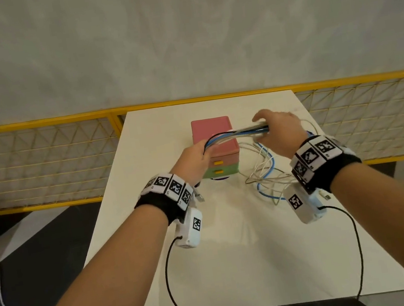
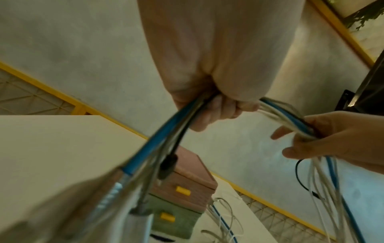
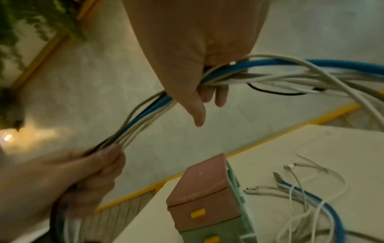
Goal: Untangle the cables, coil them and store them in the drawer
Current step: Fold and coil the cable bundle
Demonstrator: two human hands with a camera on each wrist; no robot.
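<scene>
A bundle of blue, white, grey and black cables (image 1: 235, 134) stretches between my two hands above the table. My left hand (image 1: 195, 153) grips one end of the bundle (image 2: 187, 115), and plug ends hang down from its fist. My right hand (image 1: 279, 130) holds the bundle (image 3: 224, 77) further along, fingers wrapped round it with the thumb and one finger sticking out. The rest of the cables (image 1: 264, 169) lies in loose loops on the table under my right wrist. A small drawer unit (image 1: 216, 148), pink over green with yellow handles, stands below the bundle with its drawers closed.
The white table (image 1: 238, 253) ends at a yellow mesh railing (image 1: 38, 162) behind and to both sides. Black leads run from my wrist cameras to the near table edge. A white cord lies on the dark floor at the left (image 1: 4, 295).
</scene>
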